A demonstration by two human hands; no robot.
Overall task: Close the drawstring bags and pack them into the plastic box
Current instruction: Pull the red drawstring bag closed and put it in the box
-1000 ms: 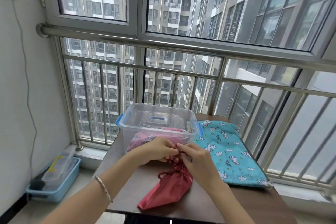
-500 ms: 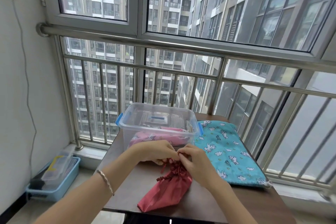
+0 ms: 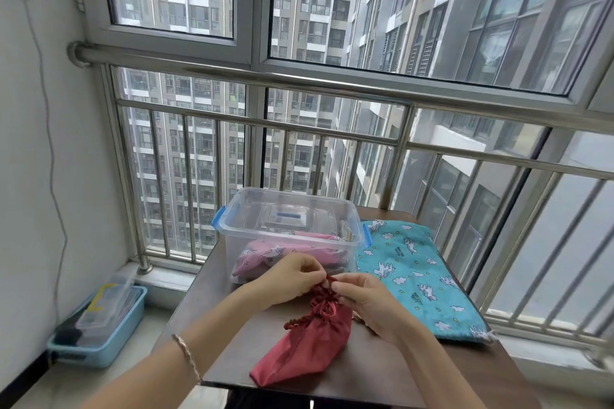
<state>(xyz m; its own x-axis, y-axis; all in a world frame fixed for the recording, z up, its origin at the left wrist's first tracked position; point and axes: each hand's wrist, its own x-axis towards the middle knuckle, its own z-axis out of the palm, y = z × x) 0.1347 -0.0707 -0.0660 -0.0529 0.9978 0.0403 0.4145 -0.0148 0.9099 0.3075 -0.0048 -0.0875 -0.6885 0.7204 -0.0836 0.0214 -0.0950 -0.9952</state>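
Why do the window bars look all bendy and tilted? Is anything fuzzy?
Head view: the wide lens bows and tilts the railing near the edges. Head view: soft daylight, no hard shadows, faint glare on the box. Head view: the red bag is fairly sharp, the floor tray fuzzier.

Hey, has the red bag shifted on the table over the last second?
No. The red bag lies where it did: its bottom tip at the table's near edge, its neck just in front of the plastic box.
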